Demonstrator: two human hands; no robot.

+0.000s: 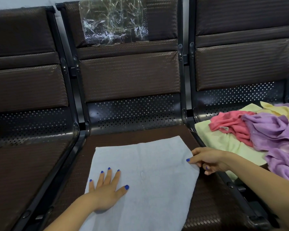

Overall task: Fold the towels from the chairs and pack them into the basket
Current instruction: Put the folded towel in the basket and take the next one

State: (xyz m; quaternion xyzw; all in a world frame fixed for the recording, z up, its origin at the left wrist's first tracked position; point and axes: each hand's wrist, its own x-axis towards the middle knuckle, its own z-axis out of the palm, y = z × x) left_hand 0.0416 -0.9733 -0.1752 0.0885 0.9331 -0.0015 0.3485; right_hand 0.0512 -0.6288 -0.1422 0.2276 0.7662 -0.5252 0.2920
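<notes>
Nearest us, left hand (107,191) presses flat, fingers straight, on the pale towel (148,177) spread over the middle seat (207,205); right hand (207,160) pinches its 3 o'clock edge. No fold visible yet. At 2 o'clock, the unfolded pile (257,132) (pink, purple, yellow) waits w/ most work left. Basket not in view.

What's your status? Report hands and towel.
Left hand flat on white towel. Right hand pinching its right edge. Unfolded pile waiting. No basket visible.
</notes>
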